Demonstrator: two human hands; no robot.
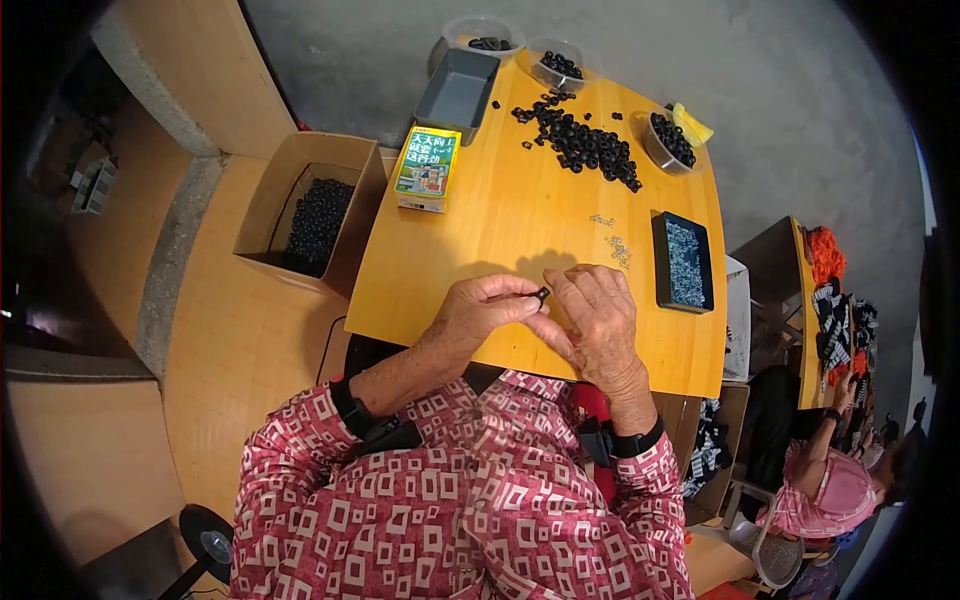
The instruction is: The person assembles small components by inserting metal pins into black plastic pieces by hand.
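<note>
Over tbl (490, 215), L fingers (500, 286) pinching blk part (542, 295), R fingers (572, 297) adj., grip unclear

Head fisheye, looking steeply down

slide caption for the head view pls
The left hand pinches a small black part, right hand close by, over a yellow table bearing more black pieces.

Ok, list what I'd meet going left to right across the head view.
Open cardboard box, left hand pinching a small black part, right hand, black tray, co-worker in pink.
</note>
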